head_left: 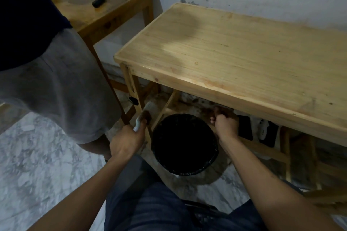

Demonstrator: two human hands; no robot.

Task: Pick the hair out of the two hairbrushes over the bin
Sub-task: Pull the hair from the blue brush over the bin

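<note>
Knees (169, 210) in dark jeans fill the near edge, w/ both bare forearms reaching far toward a black bin (185, 144) on the marble floor (37, 155). Bin sits half under the near-left corner of a pale wood table (234, 48). Left hand (127, 141), just left of the bin, fingers curled tight round the light handle of a hairbrush (145, 116); brush head points far, tilted, beside the table leg, not over the bin. Right hand (225, 124) at the bin's far-right rim, under the table edge, fingers closed in a fist; can't tell if it holds anything. 2nd brush not made out. Another person in grey shorts (56, 90) stands left. 2nd wood table (105, 9) far left.
</note>
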